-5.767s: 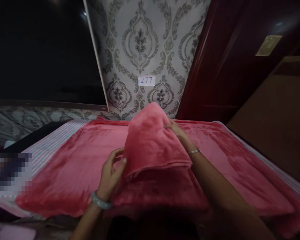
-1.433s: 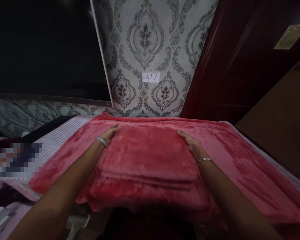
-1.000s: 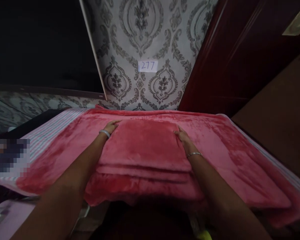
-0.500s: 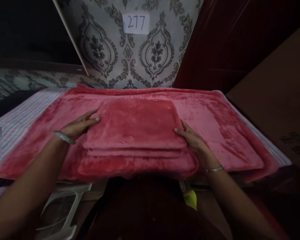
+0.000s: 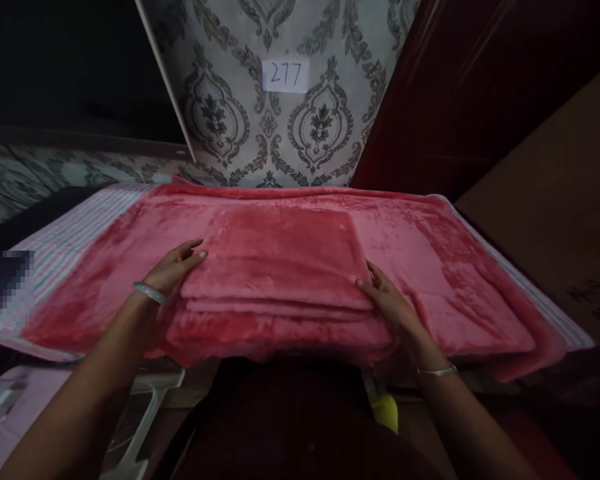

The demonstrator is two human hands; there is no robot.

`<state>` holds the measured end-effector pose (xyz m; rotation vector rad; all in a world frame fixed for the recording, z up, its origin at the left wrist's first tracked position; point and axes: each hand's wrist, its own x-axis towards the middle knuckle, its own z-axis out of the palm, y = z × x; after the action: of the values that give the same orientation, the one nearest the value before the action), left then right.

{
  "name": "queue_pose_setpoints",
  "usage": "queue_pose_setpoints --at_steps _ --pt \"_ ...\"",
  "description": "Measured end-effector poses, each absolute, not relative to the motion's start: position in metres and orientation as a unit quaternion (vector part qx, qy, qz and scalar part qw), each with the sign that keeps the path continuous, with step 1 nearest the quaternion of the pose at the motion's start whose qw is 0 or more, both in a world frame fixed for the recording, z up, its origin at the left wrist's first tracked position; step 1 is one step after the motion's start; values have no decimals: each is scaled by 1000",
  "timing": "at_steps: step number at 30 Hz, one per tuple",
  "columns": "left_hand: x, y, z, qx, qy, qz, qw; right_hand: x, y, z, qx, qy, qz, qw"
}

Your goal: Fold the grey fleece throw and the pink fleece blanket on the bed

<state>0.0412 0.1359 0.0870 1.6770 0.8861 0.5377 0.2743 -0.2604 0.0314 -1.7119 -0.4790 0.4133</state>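
Bracketing the folded pink blanket [image 5: 280,263] at the near edge of the bed, the person's left hand [image 5: 173,270] lies with fingers loosely extended against its left end, while the right hand [image 5: 390,303] rests open against the right end, neither closed around the cloth. It looks like the squaring-up stage after folding; a lift would call for both hands to slide under the stack's ends and close evenly so the layers stay aligned. Beyond lie the spread pink blanket [image 5: 430,253], striped sheet [image 5: 65,233] and patterned wall with its number label [image 5: 285,73]
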Motion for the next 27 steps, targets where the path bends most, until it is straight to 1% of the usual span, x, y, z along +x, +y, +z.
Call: queue_pose_setpoints --at_steps 1,3,5,6,8,10,13,16,19,23,27 --pt "41 135 95 738 377 237 506 277 -261 38 -761 -209 151 596" --pt "47 126 111 820 340 270 374 283 -254 57 -788 -249 52 561" --pt "62 106 123 888 249 288 256 285 -234 77 -782 -349 -37 514" --pt "71 94 125 914 200 284 209 283 -221 84 -776 -401 -62 483" --pt "87 70 119 949 143 244 140 274 -194 89 -783 -470 -80 400" --pt "98 53 101 969 142 180 95 262 -174 78 -818 -487 -68 299" --pt "99 46 65 977 181 101 42 246 -164 48 -863 -475 -44 165" --pt "94 49 43 978 192 86 5 242 -166 29 -874 -471 -56 104" --pt "92 50 41 978 192 81 2 243 -167 27 -873 -476 -63 88" --pt "94 49 48 978 197 69 14 244 -167 31 -875 -474 -54 86" --pt "92 45 63 978 199 51 33 254 -170 45 -862 -497 -4 103"
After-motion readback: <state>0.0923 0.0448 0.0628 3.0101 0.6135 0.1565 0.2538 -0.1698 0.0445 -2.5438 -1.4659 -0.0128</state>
